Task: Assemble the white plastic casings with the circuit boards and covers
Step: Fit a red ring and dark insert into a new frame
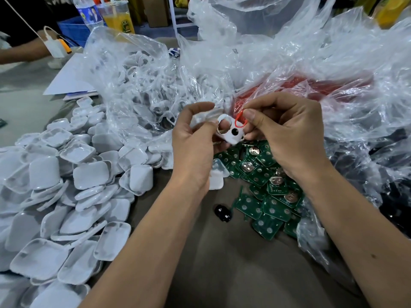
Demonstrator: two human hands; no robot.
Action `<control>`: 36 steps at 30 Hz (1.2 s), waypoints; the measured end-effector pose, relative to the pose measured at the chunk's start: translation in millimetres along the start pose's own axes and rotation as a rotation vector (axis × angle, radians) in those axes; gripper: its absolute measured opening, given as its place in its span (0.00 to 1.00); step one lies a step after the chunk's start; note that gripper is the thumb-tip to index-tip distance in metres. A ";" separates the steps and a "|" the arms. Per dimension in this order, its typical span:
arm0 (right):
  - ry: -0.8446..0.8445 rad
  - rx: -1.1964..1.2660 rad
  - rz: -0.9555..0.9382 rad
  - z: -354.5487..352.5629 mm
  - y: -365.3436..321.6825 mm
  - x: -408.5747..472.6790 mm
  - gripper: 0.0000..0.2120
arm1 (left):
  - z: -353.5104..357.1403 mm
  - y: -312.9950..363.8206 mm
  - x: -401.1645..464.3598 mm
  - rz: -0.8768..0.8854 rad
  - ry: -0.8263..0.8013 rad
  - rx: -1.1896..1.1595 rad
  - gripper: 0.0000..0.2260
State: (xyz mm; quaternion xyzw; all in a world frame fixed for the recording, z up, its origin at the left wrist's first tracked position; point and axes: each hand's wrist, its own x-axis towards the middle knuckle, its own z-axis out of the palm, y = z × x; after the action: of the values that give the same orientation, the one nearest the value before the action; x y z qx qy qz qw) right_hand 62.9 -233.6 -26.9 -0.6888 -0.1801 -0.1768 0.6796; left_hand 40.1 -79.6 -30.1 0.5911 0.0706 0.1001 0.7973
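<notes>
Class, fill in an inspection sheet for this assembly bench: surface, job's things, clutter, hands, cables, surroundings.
Surface: grey-brown table.
Job's things: white casing held up; white covers heaped at left; green circuit boards piled beneath the hands.
Clutter: clear plastic bags; small black part.
Hands: left hand holds the casing; right hand pinches a red ring.
Cables: white cord.
Surroundings: water bottle, orange drink.
</notes>
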 end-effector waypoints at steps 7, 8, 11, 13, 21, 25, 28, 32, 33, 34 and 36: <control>0.029 -0.027 -0.029 -1.4 1.5 0.7 0.03 | 3.0 -2.0 -1.9 0.133 -0.085 0.271 0.19; 0.031 -0.032 -0.030 -1.5 1.6 0.9 0.03 | 3.1 -2.0 -1.9 0.133 -0.087 0.271 0.19; 0.029 -0.043 -0.031 -1.4 2.0 1.0 0.04 | 2.7 -1.7 -1.1 0.129 -0.086 0.257 0.18; 0.032 -0.053 -0.027 -1.0 2.8 0.8 0.04 | 3.0 -1.5 -1.2 0.140 -0.093 0.259 0.17; 0.011 -0.089 -0.012 -2.1 2.7 0.9 0.05 | 2.5 0.1 -3.6 0.243 -0.060 0.350 0.16; 0.018 -0.092 -0.003 -2.8 1.8 1.2 0.05 | 1.9 0.7 -3.9 0.271 -0.057 0.385 0.17; 0.016 -0.093 0.003 -3.3 0.9 1.1 0.05 | 1.0 0.4 -3.7 0.267 -0.070 0.372 0.17; 0.012 -0.078 0.016 -3.3 0.8 0.8 0.04 | -0.2 0.7 -2.8 0.252 -0.096 0.348 0.16; 0.009 -0.073 0.019 -3.2 0.8 0.7 0.04 | -0.4 0.6 -2.6 0.248 -0.103 0.343 0.15; 0.004 -0.069 0.023 -3.1 0.9 0.5 0.04 | -0.6 0.2 -2.3 0.244 -0.111 0.339 0.15; -0.006 -0.066 0.029 -2.8 1.2 0.3 0.04 | -1.1 -0.3 -1.9 0.236 -0.123 0.330 0.15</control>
State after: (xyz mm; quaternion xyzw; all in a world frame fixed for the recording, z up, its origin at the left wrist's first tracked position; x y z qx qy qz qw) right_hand 63.7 -236.5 -27.8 -0.7139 -0.1662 -0.1706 0.6584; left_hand 38.0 -79.1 -30.7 0.7228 -0.0327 0.1437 0.6751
